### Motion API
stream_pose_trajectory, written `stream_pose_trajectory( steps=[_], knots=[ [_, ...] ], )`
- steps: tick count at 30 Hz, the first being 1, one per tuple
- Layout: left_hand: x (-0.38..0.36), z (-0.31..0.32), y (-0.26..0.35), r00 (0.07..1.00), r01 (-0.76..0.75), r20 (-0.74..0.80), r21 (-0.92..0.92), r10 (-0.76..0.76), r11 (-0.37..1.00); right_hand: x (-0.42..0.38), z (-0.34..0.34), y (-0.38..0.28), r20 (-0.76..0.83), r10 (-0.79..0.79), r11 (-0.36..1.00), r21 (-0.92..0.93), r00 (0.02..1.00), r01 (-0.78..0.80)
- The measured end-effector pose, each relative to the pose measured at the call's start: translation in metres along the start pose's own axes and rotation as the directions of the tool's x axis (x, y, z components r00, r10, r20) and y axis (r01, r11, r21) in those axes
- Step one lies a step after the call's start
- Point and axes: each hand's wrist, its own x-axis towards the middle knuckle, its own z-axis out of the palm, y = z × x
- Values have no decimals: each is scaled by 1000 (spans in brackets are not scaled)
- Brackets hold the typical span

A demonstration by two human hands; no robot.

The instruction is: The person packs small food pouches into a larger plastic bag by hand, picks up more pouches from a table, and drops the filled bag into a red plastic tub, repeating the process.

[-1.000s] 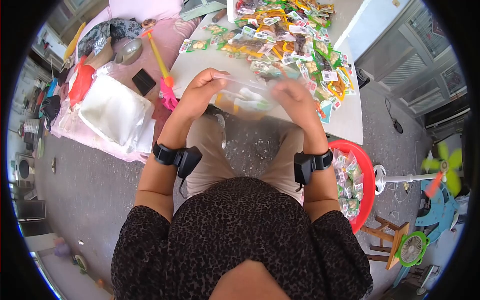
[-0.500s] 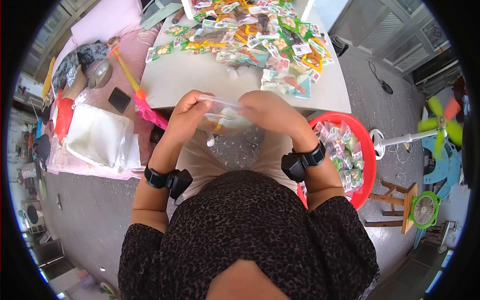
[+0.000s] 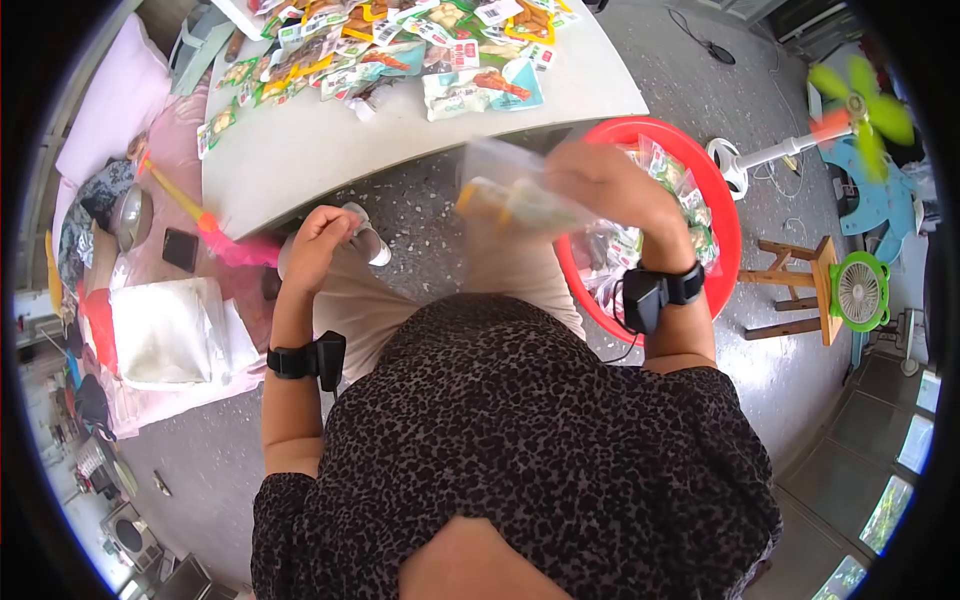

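My right hand (image 3: 602,178) grips a clear plastic bag (image 3: 515,195) with white and orange-yellow packets inside; hand and bag are blurred by motion. The bag hangs over my lap, beside a red tub (image 3: 735,225) holding several filled clear bags. My left hand (image 3: 318,245) is raised above my left knee, its fingers curled together and nothing showing in them. Both hands are away from the white table (image 3: 290,170). Colourful snack packets (image 3: 490,88) lie heaped along its far part, some with orange, green or blue printing.
On the left, a pink-covered bed (image 3: 250,300) bears a white folded sheet (image 3: 170,330), a dark phone-like slab (image 3: 180,250) and a pink and yellow toy (image 3: 235,245). To the right stand a wooden stool (image 3: 825,290), a green fan (image 3: 860,290) and a fan with green blades (image 3: 860,110).
My left hand has let go of the bag and moved left and down. My right hand has carried the bag to the right, towards the red tub. The view has turned rightward.
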Motion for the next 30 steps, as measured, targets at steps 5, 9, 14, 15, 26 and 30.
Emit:
stream_pose_trajectory(
  steps=[5,9,14,15,26,30],
  knots=[
    [2,-25,-62,985,155,-98,123,-144,980,-64,-29,55,-120,478,871,190,870,-452],
    [0,-19,-76,985,119,-139,90,-105,989,-109,-25,102,-213,615,785,72,759,-616],
    [1,-15,-76,985,129,-128,108,-114,986,-169,-5,175,-251,704,688,7,665,-726],
    [2,-15,-77,985,130,-127,111,-116,985,-178,-3,177,-256,735,654,23,628,-756],
    [4,-21,-82,985,163,-79,100,-156,981,-289,42,213,-246,913,374,184,326,-909],
    [3,-24,-85,984,162,-85,103,-154,981,-356,21,227,-343,909,319,213,235,-923]
  ],
)
